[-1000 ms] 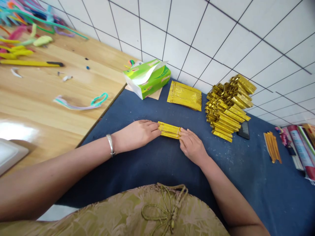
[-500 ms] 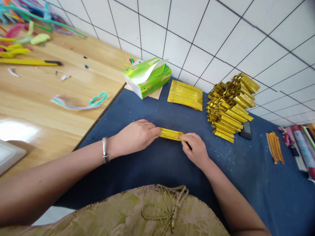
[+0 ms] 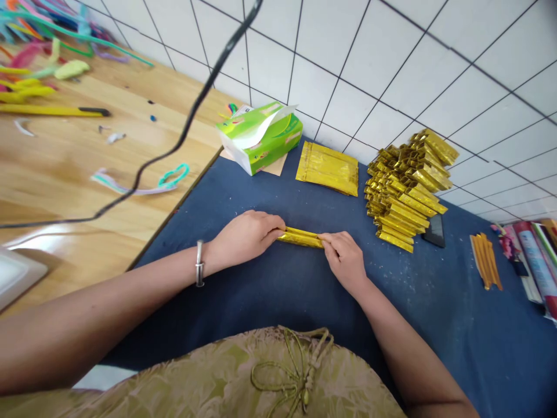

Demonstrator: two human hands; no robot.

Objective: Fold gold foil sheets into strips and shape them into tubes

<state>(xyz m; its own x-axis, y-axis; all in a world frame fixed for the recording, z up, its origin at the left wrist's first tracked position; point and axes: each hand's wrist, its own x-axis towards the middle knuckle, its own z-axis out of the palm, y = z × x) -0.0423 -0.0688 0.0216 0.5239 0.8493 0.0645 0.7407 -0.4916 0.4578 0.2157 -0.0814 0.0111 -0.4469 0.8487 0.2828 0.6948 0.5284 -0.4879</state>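
Observation:
A narrow folded strip of gold foil paper [image 3: 301, 237] lies level between my hands, just above or on the dark blue table covering. My left hand [image 3: 248, 235], with a silver bangle at the wrist, pinches its left end between thumb and fingers. At the other end, my right hand [image 3: 346, 255] grips the strip with closed fingertips. Both ends are hidden under the fingers. Beyond the hands rests a flat stack of gold foil sheets [image 3: 328, 168]. To its right is a large pile of folded gold strips [image 3: 404, 191].
A green tissue box [image 3: 265, 139] stands near the tiled wall. A dark phone [image 3: 435, 231] lies beside the pile, with several orange-gold strips [image 3: 486, 261] farther right. Colourful pipe cleaners [image 3: 43, 40] and a yellow cutter [image 3: 52, 110] lie on the wooden table. A black cable [image 3: 187, 128] crosses the left side.
Folding has made the strip look smoother and narrower, still held at both ends. My left hand has shifted slightly right. A black cable has come into view at the left.

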